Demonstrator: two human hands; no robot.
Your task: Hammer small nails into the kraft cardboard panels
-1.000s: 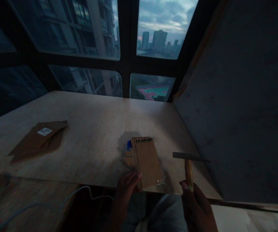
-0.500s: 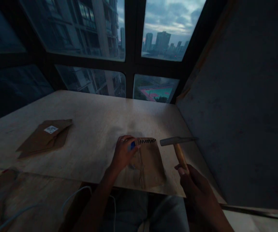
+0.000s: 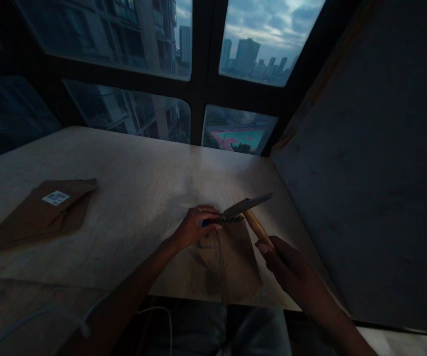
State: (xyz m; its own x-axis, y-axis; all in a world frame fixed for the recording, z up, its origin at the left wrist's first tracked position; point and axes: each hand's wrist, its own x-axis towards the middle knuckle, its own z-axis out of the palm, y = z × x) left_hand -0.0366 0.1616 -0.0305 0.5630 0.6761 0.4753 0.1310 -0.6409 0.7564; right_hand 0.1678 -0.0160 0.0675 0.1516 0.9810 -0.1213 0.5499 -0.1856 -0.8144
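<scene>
A hammer with a wooden handle [image 3: 258,229] is gripped in my right hand [image 3: 278,257]. Its narrow metal head [image 3: 248,204] is over the far edge of a brown cardboard piece [image 3: 237,257], close to my left fingertips; whether it touches is unclear. A row of dark, coil-like marks [image 3: 231,219] runs along that edge. My left hand [image 3: 196,225] lies at the cardboard's far left corner, thumb and fingers closed together. A small blue patch [image 3: 208,222] shows between them; what they pinch is hidden.
Flat brown cardboard pieces [image 3: 46,210] with a white label lie on the left of the pale wooden table [image 3: 131,173]. A grey wall [image 3: 365,173] borders the right side, and windows stand behind. A white cable [image 3: 161,309] hangs by the front edge.
My right hand has brought the hammer left, its head now tilted over the cardboard's far edge. My left hand stays at the corner. The view has shifted slightly.
</scene>
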